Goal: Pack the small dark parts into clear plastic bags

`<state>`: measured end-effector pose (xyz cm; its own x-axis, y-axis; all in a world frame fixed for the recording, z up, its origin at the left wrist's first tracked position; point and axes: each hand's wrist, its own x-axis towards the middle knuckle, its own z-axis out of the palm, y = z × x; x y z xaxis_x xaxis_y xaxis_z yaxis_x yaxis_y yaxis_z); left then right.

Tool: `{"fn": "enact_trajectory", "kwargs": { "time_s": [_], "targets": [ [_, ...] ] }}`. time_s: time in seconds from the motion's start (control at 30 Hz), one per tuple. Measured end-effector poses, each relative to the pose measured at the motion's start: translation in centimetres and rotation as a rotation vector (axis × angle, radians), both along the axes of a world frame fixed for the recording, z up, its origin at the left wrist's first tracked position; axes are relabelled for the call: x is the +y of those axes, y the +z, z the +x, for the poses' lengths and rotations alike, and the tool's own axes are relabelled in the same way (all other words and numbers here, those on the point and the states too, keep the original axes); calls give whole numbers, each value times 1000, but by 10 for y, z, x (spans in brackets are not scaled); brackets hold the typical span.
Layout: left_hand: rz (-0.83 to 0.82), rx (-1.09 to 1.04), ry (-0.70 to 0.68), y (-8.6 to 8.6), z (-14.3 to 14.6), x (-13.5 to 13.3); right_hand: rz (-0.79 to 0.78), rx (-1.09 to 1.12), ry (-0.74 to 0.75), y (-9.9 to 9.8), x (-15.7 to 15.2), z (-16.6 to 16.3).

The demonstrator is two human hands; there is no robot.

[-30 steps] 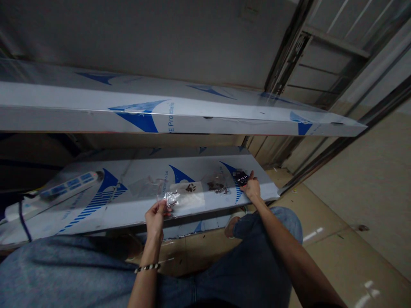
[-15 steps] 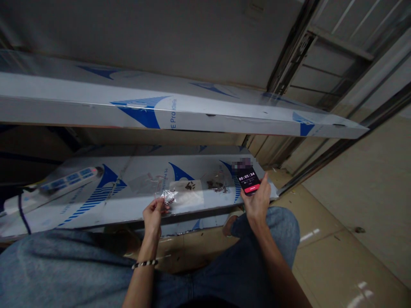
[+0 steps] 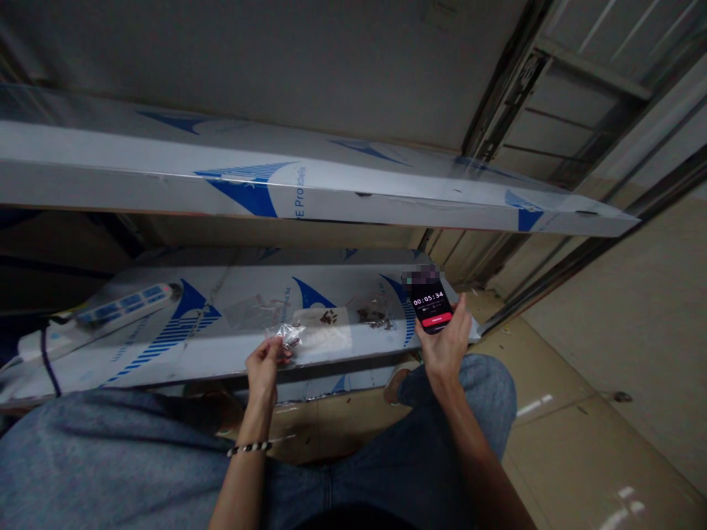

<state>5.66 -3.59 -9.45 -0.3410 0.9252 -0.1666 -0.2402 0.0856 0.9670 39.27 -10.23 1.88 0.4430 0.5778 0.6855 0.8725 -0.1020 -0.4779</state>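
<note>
My left hand [image 3: 266, 366] is closed, pinching the edge of a small clear plastic bag [image 3: 290, 336] with a few small shiny parts in it. In my right hand [image 3: 446, 342] a smartphone [image 3: 434, 303] is gripped by its lower end, its dark screen reading 00:05:34 above a red button. Between the hands a whitish sheet or flat bag [image 3: 325, 337] lies on the lower shelf, with several small brown pieces [image 3: 329, 316] on it. Right of that rests another clear bag [image 3: 373, 315] holding dark small parts. A flat clear plastic piece [image 3: 248, 312] lies behind my left hand.
The lower shelf [image 3: 232, 276] wears white film with blue print. Over it runs an upper shelf [image 3: 353, 202] in the same film, its front edge low above the work. At left lies a white power strip [image 3: 124, 303] with a dark cord [image 3: 49, 364]. My knees flank the shelf front.
The view has shifted very slightly. Both hands keep their hold on the bag and the smartphone, and the displayed time is the same.
</note>
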Motion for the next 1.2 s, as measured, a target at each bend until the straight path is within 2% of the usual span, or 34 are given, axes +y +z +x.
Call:
{"fn": "enact_trajectory", "kwargs": {
  "time_s": [0.17,0.3,0.43,0.53,0.67,0.77,0.83,0.9,0.97,1.03,1.07,1.1,1.2],
  "targets": [
    [1,-5,-6,0,0,0,2,11,-18,-6,2,6],
    [-4,-15,-19,2,1,-1,-94,58,-29,-37,25,39],
    [12,-10,-101,6,5,-4,-369,164,-69,-77,54,85],
    [51,59,-214,12,11,-7,-554,203,-148,-94,68,106],
    [89,136,-322,23,18,-8,-654,243,-220,-97,76,111],
    [130,99,-317,34,22,-8,-673,278,-256,-91,79,106],
    [158,64,-297,41,24,-7,-656,267,-266,-86,80,98],
    [184,41,-284,48,26,-7,-554,223,-252,-80,82,82],
    [205,10,-280,54,28,-6,-350,196,-160,-71,85,54],
    [221,-35,-282,58,30,-5,-154,284,63,-62,87,12],
    [223,-52,-285,59,31,-5,-118,378,214,-57,87,-12],
    [223,-63,-286,59,32,-4,-145,497,377,-52,88,-37],
    [220,-55,-274,57,32,-4,-367,913,784,-44,89,-107]
  ]
}}
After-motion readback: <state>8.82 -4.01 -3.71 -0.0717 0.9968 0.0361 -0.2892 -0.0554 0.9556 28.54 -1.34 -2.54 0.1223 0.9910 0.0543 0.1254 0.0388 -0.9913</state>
